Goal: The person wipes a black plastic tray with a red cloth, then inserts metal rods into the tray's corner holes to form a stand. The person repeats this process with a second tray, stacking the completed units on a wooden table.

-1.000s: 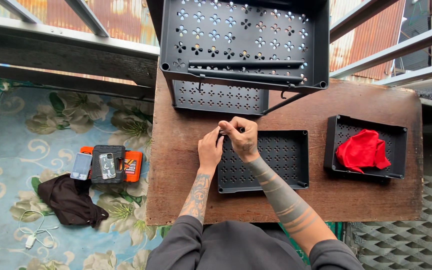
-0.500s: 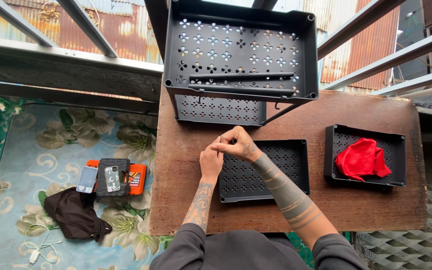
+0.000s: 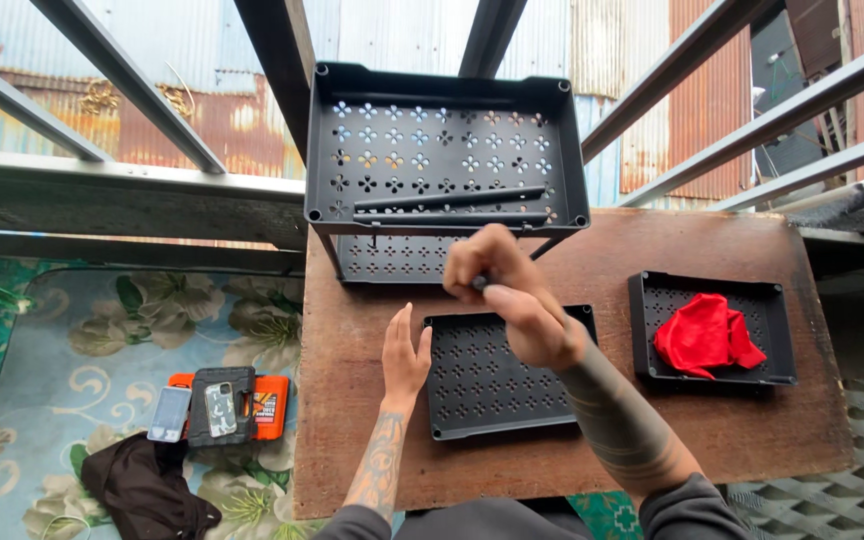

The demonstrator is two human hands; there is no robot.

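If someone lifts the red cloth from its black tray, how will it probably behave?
The red cloth lies crumpled in folds, so it will likely hang limp and feel light. It rests loose in the black tray, so it should lift out freely.

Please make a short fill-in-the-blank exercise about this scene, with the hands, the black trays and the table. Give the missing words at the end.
1. The left hand rests flat beside the perforated black tray on the brown wooden ____.
2. The right hand is raised above that tray and pinches a small dark ____.
3. The tray on the right holds a crumpled cloth whose colour is ____.
4. The assembled rack at the table's far edge has ____ thin rods lying in it.

Missing words: table; rod; red; two
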